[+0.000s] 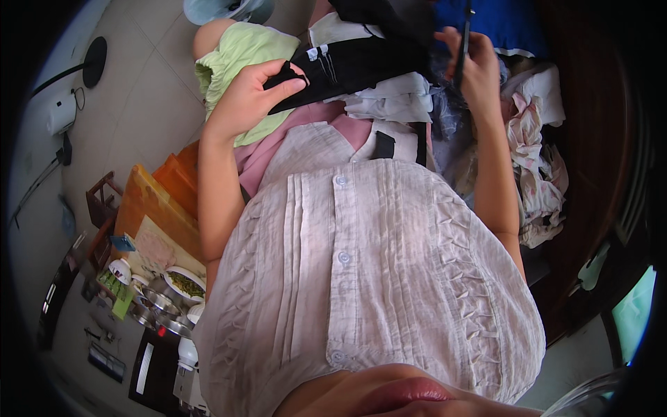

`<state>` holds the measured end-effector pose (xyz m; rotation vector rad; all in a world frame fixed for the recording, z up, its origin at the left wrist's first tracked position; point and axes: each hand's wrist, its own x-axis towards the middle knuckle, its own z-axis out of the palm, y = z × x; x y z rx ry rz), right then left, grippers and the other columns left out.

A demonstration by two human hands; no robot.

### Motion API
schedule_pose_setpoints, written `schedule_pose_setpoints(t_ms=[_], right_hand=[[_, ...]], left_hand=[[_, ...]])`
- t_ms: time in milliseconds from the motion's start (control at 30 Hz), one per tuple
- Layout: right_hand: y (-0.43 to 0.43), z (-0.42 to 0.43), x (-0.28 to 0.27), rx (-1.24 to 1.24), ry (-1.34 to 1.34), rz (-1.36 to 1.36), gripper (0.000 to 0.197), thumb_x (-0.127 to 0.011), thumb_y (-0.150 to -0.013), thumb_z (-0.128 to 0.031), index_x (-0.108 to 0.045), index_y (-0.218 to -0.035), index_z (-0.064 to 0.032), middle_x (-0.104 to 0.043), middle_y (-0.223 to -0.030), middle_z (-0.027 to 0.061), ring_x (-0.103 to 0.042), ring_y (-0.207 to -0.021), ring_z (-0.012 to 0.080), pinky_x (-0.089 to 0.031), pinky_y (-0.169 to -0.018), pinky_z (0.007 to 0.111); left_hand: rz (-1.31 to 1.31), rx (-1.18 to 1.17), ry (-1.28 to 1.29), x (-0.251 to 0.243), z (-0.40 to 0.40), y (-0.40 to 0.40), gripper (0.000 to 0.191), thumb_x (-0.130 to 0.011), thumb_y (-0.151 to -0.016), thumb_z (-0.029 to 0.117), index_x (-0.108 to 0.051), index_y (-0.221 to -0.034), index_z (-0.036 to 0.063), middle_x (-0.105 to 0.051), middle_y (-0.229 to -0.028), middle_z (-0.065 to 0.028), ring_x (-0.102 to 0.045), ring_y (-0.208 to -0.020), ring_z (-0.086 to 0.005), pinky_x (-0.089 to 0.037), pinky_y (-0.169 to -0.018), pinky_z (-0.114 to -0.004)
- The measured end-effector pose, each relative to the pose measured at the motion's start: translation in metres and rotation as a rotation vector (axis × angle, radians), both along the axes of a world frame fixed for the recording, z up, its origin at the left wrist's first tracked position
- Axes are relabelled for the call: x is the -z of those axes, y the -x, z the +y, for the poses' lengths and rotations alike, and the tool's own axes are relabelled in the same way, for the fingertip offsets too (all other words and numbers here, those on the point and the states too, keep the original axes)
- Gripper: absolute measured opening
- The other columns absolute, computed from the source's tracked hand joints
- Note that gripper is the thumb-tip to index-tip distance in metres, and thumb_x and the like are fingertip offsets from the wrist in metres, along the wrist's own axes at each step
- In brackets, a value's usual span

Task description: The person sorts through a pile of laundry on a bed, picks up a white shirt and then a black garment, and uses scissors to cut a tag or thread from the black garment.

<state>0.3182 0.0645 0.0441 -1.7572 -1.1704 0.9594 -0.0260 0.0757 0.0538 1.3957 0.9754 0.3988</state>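
Observation:
My left hand [255, 96] pinches the bunched edge of a black garment [359, 65] between thumb and fingers. The garment stretches to the right across my lap, with small white tags [319, 52] and pale stitching on it. My right hand [477, 65] is raised beyond its right end, fingers closed around a narrow dark object [462, 49] with a small shiny spot; seen edge-on, its kind is unclear. Folded white cloth [391, 99] and pink cloth [312, 112] lie under the black garment. Light green fabric [255, 52] covers a leg at the left.
Crumpled floral cloth [536, 156] and clear plastic [445, 109] lie to the right, near blue fabric [490, 23]. Dark brown wooden furniture [589, 156] curves along that side. At left, a table [148, 200] bears bowls [185, 284]. A fan base [95, 61] stands on the tiled floor [151, 78].

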Motion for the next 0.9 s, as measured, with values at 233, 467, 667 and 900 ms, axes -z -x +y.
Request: schedule_pose_setpoints(t_ms=[233, 467, 667, 900], right_hand=[[0.005, -0.048, -0.066, -0.652, 0.581, 0.337, 0.061, -0.05, -0.091, -0.065, -0.05, -0.094, -0.0039, -0.05, -0.073, 0.0014, -0.049, -0.061, 0.0096, -0.044, -0.062, 0.024], [0.02, -0.054, -0.046, -0.778, 0.922, 0.447, 0.072, -0.042, -0.087, -0.076, -0.047, -0.092, -0.005, -0.044, -0.076, -0.0004, -0.044, -0.064, 0.0098, -0.041, -0.061, 0.025], [0.045, -0.036, -0.034, -0.466, 0.751, 0.487, 0.061, -0.033, -0.098, -0.063, -0.049, -0.092, -0.0041, -0.039, -0.055, -0.002, -0.036, -0.042, 0.0077, -0.035, -0.038, 0.024], [-0.007, -0.066, -0.029, -0.234, 0.507, 0.455, 0.053, -0.046, -0.097, -0.056, -0.05, -0.093, -0.0036, -0.043, -0.062, -0.001, -0.041, -0.047, 0.0086, -0.039, -0.046, 0.024]], left_hand=[[-0.016, -0.056, -0.096, -0.006, -0.003, -0.003, 0.015, -0.061, -0.095, 0.012, -0.065, -0.101, -0.0007, -0.067, -0.097, -0.0027, -0.058, -0.092, -0.0097, -0.044, -0.087, -0.025], [-0.033, -0.066, -0.127, -0.016, -0.005, -0.01, 0.013, -0.061, -0.094, 0.009, -0.066, -0.102, -0.0009, -0.068, -0.097, -0.0032, -0.06, -0.092, -0.0102, -0.045, -0.088, -0.024], [-0.038, -0.102, -0.088, -0.017, -0.009, -0.011, 0.012, -0.062, -0.093, 0.006, -0.066, -0.101, -0.0021, -0.069, -0.097, -0.0044, -0.061, -0.094, -0.0108, -0.046, -0.087, -0.025], [-0.256, -0.539, -0.161, 0.006, -0.009, 0.002, 0.014, -0.059, -0.096, 0.012, -0.067, -0.101, 0.0003, -0.068, -0.101, -0.003, -0.059, -0.097, -0.0102, -0.042, -0.092, -0.025]])
